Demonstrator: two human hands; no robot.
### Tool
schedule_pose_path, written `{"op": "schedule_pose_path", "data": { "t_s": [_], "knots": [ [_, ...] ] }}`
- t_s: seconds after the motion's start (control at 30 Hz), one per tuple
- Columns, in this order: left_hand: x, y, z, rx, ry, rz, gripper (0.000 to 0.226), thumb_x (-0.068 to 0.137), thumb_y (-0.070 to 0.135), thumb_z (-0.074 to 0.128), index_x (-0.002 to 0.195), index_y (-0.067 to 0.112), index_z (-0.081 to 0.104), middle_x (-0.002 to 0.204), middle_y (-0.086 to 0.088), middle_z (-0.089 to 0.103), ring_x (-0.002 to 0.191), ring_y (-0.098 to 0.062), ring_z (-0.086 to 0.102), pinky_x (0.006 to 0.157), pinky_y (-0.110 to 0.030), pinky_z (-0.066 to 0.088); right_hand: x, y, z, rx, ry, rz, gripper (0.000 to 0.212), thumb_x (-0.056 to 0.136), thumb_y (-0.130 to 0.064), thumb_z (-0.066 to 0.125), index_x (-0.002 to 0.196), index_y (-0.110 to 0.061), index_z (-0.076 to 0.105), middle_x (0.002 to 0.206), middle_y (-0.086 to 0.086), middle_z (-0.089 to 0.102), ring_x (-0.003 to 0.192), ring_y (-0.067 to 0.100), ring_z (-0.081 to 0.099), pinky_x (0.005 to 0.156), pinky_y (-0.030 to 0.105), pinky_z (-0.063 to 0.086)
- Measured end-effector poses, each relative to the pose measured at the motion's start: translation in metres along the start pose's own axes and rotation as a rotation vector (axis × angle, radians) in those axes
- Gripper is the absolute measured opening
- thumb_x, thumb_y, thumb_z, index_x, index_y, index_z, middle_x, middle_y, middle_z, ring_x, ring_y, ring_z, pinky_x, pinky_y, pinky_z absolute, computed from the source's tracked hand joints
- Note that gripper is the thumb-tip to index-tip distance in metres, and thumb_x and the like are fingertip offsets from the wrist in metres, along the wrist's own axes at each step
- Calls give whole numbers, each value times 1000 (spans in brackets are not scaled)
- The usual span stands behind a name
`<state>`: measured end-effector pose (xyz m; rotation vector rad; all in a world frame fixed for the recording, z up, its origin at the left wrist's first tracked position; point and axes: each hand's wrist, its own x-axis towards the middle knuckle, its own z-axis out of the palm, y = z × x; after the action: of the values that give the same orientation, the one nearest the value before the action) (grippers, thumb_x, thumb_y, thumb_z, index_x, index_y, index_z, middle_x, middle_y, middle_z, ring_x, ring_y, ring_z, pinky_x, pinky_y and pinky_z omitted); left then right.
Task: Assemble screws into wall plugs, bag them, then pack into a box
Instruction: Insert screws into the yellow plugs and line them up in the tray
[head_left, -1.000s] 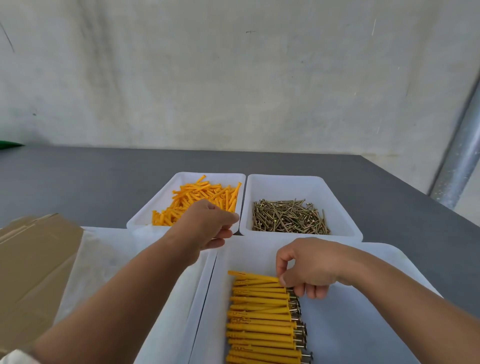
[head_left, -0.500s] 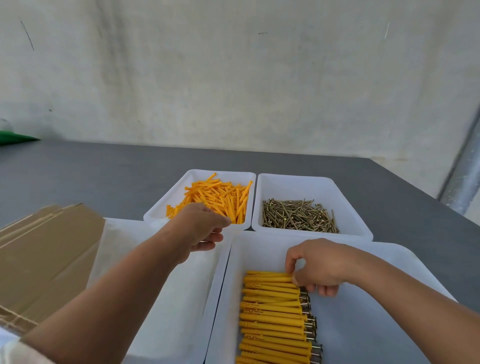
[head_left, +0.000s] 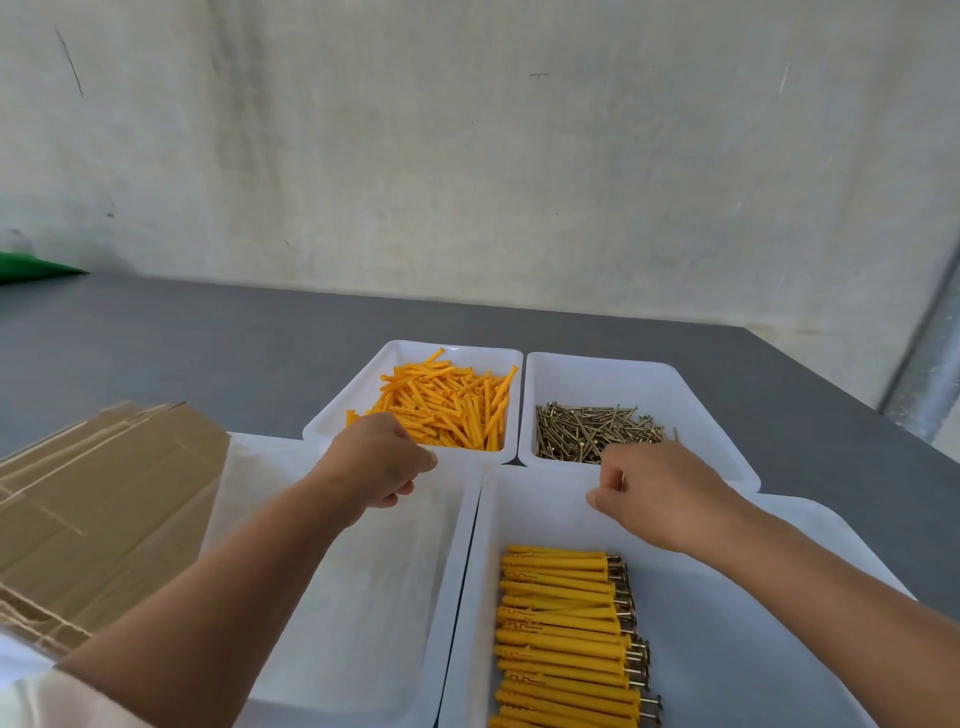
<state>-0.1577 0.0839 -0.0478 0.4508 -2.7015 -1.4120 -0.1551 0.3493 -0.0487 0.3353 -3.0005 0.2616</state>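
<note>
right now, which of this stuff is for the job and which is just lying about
For the job:
plugs
screws
assembled plugs
trays
flat cardboard

Lying about:
green thing, far left
pipe, right

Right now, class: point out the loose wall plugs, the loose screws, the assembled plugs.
loose wall plugs (head_left: 448, 409): head view, pile's middle.
loose screws (head_left: 583, 429): head view, heap's middle.
assembled plugs (head_left: 561, 627): head view, mid-row plug body.

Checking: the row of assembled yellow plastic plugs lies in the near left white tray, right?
No. In the head view the row of assembled yellow plastic plugs lies in the near right white tray, not the left one.
</note>
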Motion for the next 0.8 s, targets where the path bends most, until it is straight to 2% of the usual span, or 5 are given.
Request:
{"op": "schedule_pose_path", "data": {
  "t_s": [0.07, 0.13, 0.27, 0.4, 0.8],
  "knots": [
    [0, 1, 2, 191, 72, 85, 15, 80, 18, 68, 89, 16, 55, 81, -5, 64, 73, -23, 65, 68, -34, 59, 4, 1, 2, -19, 86, -14, 16, 93, -46, 54, 90, -31, 53, 94, -12, 56, 81, 7, 51, 64, 26, 41],
    [-2, 1, 6, 411, 140, 179, 22, 79, 16, 60, 100, 22, 54, 96, -1, 53, 78, -23, 58, 64, -31, 51, 8, 5, 6, -55, 93, -39, 30, 91, -54, 53, 113, -34, 51, 113, -9, 48, 101, 13, 47, 76, 28, 39],
    [4, -1, 15, 616, 45, 252, 54, 80, 16, 51, 132, 27, 46, 123, -5, 36, 100, -28, 53, 81, -34, 46, 14, 14, 19, -67, -14, -46, 60, 91, -66, 42, 143, -35, 35, 137, -4, 42, 126, 20, 39, 100, 34, 36],
    [13, -4, 23, 706, -58, 246, 55, 86, 19, 48, 140, 28, 43, 130, -6, 38, 118, -29, 49, 93, -34, 44, 16, 21, 32, -102, -55, -84, 52, 96, -62, 30, 141, -37, 33, 131, -6, 49, 118, 19, 44, 100, 37, 34],
    [23, -10, 35, 623, -33, 330, 46, 93, 18, 51, 137, 33, 47, 126, -6, 38, 113, -30, 53, 92, -34, 44, 21, 26, 43, -138, 76, -182, 35, 99, -55, 29, 124, -33, 42, 118, -12, 51, 104, 15, 40, 93, 36, 33]
  ]
}}
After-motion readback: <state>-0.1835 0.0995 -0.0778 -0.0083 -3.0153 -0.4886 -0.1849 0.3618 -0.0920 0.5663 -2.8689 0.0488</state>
